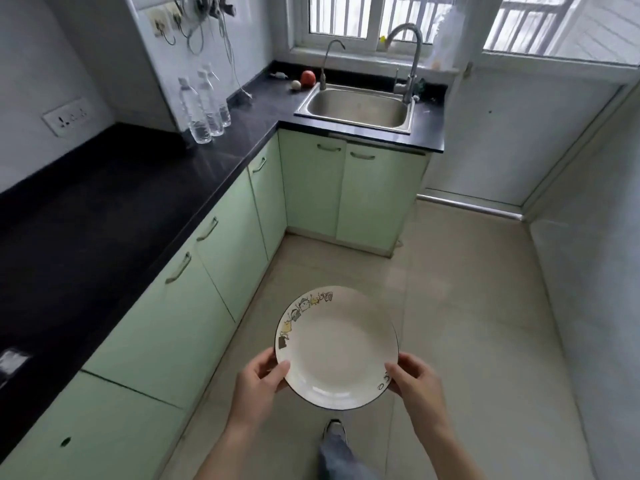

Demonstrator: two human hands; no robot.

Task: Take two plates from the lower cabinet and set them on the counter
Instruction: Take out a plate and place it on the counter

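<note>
Both hands hold a white plate by its near rim, level, out over the floor tiles: my left hand pinches the left edge with the thumb on top, my right hand does the same on the right edge. I count one plate for certain; a second may sit nested underneath, but from above I cannot tell. It hangs well apart from the dark tabletop on my left, where no plate rests yet. All the green cabinet doors in view are shut. My worry is the thin edge grip: a tilt while swinging left could slide the plate out, or its rim could clip the tabletop edge. Three water bottles stand farther along, beside one sink.
</note>
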